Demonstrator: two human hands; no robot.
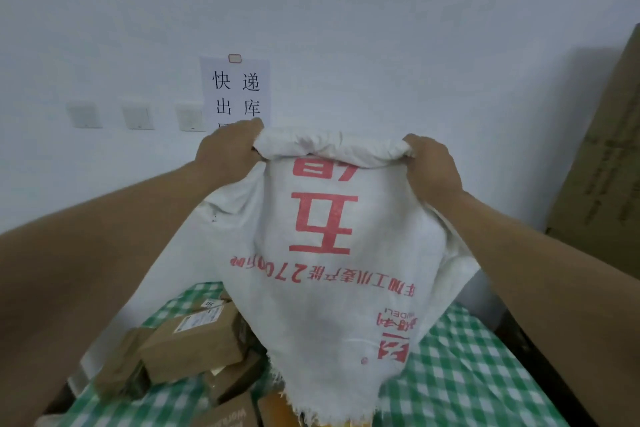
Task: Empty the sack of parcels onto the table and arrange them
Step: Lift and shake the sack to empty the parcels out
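Observation:
A white woven sack (322, 274) with red printed characters hangs upside down over the table, its frayed mouth pointing down near the bottom edge of the view. My left hand (228, 152) grips the bunched top corner on the left, and my right hand (429, 166) grips the bunched corner on the right. Several brown cardboard parcels (194, 343) lie heaped on the green-and-white checked tablecloth (464, 367) below and to the left of the sack. The sack hides whatever lies directly under it.
A white wall stands close behind the table, with a paper notice (235, 90) and three wall switches (138, 116). A tall cardboard box (602, 163) leans at the right. The table's dark right edge (540, 357) runs beside the cloth.

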